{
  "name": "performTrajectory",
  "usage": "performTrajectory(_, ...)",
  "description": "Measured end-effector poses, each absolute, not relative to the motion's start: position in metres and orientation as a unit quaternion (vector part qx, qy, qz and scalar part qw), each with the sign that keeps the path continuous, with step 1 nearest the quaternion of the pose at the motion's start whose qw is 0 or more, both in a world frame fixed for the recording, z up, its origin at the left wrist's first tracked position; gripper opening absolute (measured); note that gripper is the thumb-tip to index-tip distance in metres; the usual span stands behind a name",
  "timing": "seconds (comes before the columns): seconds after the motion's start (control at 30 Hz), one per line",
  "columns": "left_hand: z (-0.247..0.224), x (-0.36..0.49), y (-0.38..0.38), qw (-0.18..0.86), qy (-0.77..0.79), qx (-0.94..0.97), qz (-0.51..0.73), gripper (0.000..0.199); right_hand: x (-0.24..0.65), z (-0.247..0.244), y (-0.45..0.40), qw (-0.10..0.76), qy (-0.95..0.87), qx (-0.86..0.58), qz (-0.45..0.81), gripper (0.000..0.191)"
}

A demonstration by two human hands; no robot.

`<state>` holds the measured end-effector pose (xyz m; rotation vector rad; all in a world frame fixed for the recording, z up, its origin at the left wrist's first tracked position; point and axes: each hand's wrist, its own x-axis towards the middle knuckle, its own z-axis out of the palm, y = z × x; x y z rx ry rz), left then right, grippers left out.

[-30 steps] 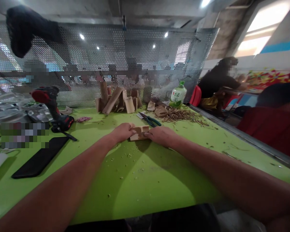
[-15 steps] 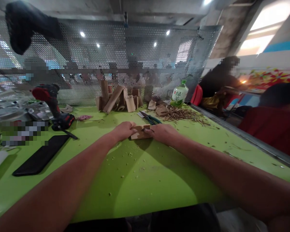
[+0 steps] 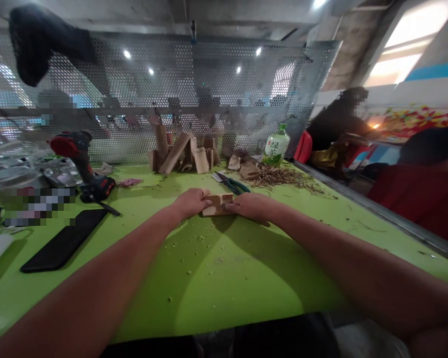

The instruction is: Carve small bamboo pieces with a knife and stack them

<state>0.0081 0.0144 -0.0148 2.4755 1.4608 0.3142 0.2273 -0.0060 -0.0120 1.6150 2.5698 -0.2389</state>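
Fingers (image 3: 206,195) pinching bamboo block (image 3: 217,205), both hands (image 3: 189,203)

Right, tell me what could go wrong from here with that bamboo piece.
The small notched bamboo piece is pinched between the left hand and right hand, so it could slip free. The green-handled snips lie just beyond the right hand, where a knuckle might catch them. Loose crumbs on the green tabletop could make the piece skid.
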Motion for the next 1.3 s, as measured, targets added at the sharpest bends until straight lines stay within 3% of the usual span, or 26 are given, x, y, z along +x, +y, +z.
performTrajectory(0.17, -0.012, 0.010, 0.012, 0.129, 0.499, 0.851, 0.106, 0.028, 0.230, -0.008, -0.011, 0.055, 0.841, 0.529, -0.103, 0.055)
performTrajectory(0.47, -0.009, 0.011, 0.009, 0.175, 0.519, 0.831, 0.099, 0.026, 0.233, -0.014, -0.016, -0.019, 0.792, 0.610, 0.018, 0.059)
performTrajectory(1.03, -0.014, 0.012, 0.012, 0.123, 0.526, 0.834, 0.109, 0.031, 0.227, -0.007, -0.022, 0.065, 0.832, 0.548, -0.057, 0.064)
performTrajectory(1.3, -0.014, 0.011, 0.015, 0.156, 0.518, 0.833, 0.112, 0.026, 0.227, -0.017, -0.018, -0.005, 0.781, 0.624, -0.012, 0.066)
